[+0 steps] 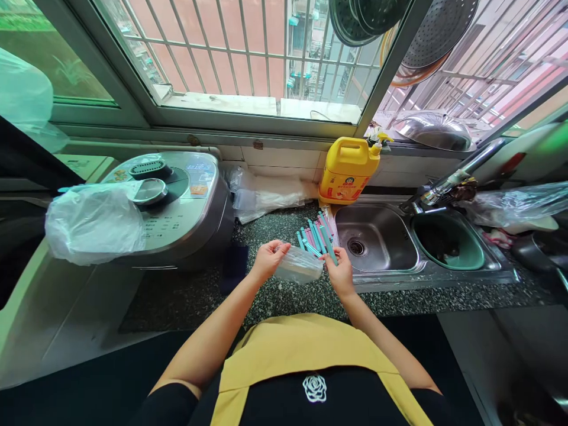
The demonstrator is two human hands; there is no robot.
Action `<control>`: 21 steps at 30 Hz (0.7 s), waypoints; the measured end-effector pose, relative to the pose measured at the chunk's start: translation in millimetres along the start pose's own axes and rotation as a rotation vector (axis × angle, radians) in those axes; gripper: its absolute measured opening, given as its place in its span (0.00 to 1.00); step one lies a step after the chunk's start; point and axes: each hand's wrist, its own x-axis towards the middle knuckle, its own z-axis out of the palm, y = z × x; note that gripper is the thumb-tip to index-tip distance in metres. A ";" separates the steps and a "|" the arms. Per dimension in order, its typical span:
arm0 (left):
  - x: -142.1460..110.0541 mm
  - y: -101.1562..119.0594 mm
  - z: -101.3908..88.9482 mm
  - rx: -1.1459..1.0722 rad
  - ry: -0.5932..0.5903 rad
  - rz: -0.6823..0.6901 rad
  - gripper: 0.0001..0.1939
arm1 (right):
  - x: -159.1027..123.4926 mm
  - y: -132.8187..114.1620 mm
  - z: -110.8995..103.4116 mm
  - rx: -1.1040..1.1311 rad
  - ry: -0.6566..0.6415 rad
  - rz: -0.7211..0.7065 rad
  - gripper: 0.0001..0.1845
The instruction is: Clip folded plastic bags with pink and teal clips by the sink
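My left hand (268,260) pinches one end of a clear plastic bag (300,265), held just above the speckled counter. In my right hand (339,271) is a long, flat teal bag clip (328,245), tilted upward between thumb and fingers. The bag's other end reaches my right fingertips; whether they grip it too I cannot tell. Just beyond both hands lies a loose row of several teal and pink bag clips (314,235) on the counter, beside the sink.
To the right are a steel sink (377,236) and a green basin (448,241) under the faucet (457,177). A yellow jug (348,170) stands behind the clips. On the left is a rice cooker (177,219) with a plastic bag (93,225) on it. Plastic packaging (275,192) lies by the wall.
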 end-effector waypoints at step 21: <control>157.0 8.7 -49.1 0.322 -0.296 -0.143 0.08 | 148.0 -60.5 39.0 -0.935 -0.068 -0.199 0.08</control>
